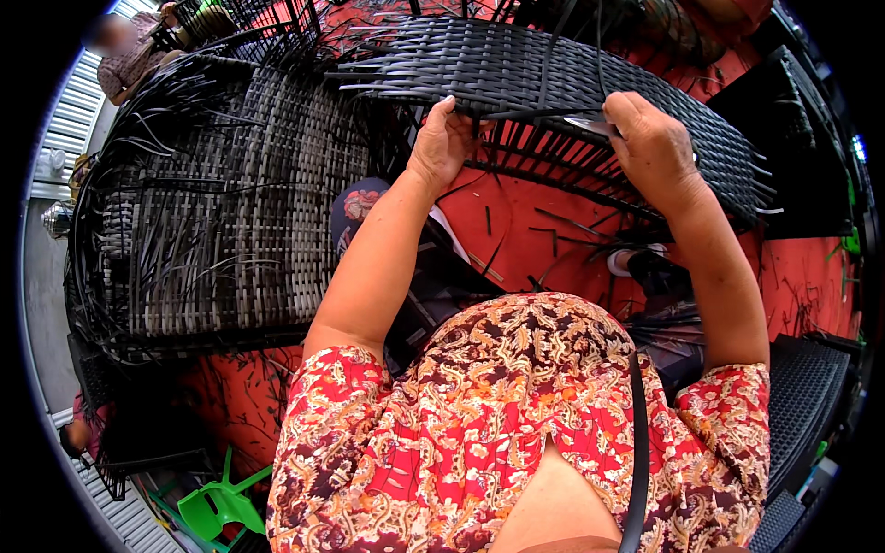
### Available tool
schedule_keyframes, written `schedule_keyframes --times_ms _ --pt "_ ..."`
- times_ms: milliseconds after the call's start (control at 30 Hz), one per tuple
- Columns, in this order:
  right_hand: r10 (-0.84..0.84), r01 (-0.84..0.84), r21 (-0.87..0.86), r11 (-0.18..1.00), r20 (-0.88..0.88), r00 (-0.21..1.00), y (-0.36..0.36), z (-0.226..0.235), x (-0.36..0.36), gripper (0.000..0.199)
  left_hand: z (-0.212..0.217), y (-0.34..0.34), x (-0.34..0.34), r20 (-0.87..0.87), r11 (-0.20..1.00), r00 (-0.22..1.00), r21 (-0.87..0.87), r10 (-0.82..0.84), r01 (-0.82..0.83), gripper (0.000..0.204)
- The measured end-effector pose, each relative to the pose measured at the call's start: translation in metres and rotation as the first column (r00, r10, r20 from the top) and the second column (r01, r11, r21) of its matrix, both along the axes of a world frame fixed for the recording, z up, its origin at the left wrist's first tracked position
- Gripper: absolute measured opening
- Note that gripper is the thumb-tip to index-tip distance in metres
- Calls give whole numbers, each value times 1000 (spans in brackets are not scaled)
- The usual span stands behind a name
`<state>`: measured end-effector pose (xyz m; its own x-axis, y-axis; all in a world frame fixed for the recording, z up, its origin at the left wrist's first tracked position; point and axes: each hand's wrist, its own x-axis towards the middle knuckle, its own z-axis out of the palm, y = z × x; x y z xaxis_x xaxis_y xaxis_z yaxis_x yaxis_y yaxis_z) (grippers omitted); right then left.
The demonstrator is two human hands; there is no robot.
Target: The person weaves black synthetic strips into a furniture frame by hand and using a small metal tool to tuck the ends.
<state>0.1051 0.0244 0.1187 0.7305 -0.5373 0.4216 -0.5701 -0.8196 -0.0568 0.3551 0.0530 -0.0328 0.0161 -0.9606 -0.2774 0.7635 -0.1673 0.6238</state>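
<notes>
Visible item count: work area and wearer.
Hands of the wearer: two, one left hand and one right hand; pale flat tool in the right hand: one; long woven piece at the hands: one; broad woven piece at left: one; green plastic chair, lower left: one; black strap: one; patterned top: one; light-edged shoe: one; co-worker at upper left: one; dark textured panels at lower right: at least one, exact quantity unclear; loose black strips on the red floor: many, overlapping, not individually countable.
</notes>
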Motion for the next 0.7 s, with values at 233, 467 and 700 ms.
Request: schedule_keyframes --times_ms 233,467,700 --pt "101 -108 -95 990 -76 992 -2 18 11 13 -4 3 1 211 993 971 3 113 -116 22" --pt "268 -259 68 963 -272 924 49 11 13 9 -3 3 -1 22 988 994 109 111 -113 16" --pt "152 55 462 885 -399 904 51 -73 4 16 -4 -2 -13 -12 970 982 158 189 -185 13"
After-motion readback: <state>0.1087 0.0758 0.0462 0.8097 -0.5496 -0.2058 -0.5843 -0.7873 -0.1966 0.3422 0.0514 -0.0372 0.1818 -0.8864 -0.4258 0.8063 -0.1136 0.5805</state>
